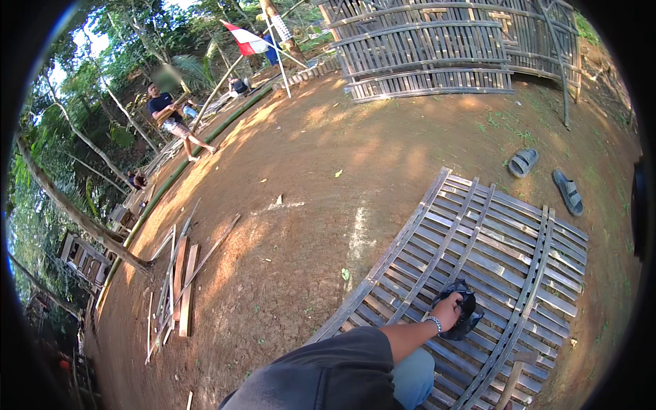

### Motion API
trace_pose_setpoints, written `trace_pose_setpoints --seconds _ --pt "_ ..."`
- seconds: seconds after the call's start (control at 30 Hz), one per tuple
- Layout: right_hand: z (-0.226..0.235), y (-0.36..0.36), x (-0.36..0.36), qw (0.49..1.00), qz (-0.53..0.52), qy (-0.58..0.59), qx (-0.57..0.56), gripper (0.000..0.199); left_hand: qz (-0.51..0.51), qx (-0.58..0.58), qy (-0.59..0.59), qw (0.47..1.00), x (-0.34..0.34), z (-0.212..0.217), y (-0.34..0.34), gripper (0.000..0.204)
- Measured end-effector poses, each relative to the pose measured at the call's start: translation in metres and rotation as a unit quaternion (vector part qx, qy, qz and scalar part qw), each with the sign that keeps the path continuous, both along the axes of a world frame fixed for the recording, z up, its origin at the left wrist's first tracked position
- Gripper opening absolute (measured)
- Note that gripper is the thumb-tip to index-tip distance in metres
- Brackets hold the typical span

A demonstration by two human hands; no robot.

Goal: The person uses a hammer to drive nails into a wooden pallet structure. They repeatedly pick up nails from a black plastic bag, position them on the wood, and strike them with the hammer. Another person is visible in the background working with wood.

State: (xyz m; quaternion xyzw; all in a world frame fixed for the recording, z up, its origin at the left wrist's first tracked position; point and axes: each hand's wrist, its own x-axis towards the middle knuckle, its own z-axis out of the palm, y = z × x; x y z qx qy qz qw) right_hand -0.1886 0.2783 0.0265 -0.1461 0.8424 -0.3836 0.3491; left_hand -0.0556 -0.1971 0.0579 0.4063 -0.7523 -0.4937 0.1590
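My left hand (448,311), with a chain bracelet at the wrist and a dark sleeve up the arm, grips a crumpled black plastic bag (465,324). Its fingers are bent into the folds, and their tips are partly hidden. Beneath the bag lies a panel of bamboo slats (499,256) crossed by long strips. A wooden-handled tool (512,383), which looks like a hammer or hatchet, shows near the lower edge, right of my jeans-clad knee (414,379). My right hand cannot be made out.
Two grey sandals (523,162) rest on the dirt beyond the panel. Planks (186,290) and thin poles are piled at left. A bamboo slat fence (424,55) stands at the back. Another person (167,113) sits by a long green bamboo pole (184,167), near a red-and-white flag (247,42).
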Motion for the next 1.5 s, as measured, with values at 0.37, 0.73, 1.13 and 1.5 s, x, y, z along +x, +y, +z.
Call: trace_pose_setpoints --seconds 0.37,0.73,1.13,1.5 --pt "0.079 -0.102 -0.020 0.979 -0.040 0.010 -0.202 0.049 -0.068 0.079 0.125 0.987 0.023 0.121 0.024 0.025" --pt "0.203 -0.190 -0.002 0.974 0.048 -0.115 -0.189 0.027 -0.208 -0.027 0.111 0.971 -0.019 0.131 0.107 0.055" --pt "0.200 -0.174 0.006 0.950 0.036 -0.158 -0.267 0.025 -0.277 0.092 0.010 0.956 -0.031 0.089 0.136 0.055" --pt "0.204 -0.168 0.010 0.942 0.031 -0.218 -0.252 0.028 -0.289 0.426 -0.020 0.857 -0.016 0.093 0.154 0.072"
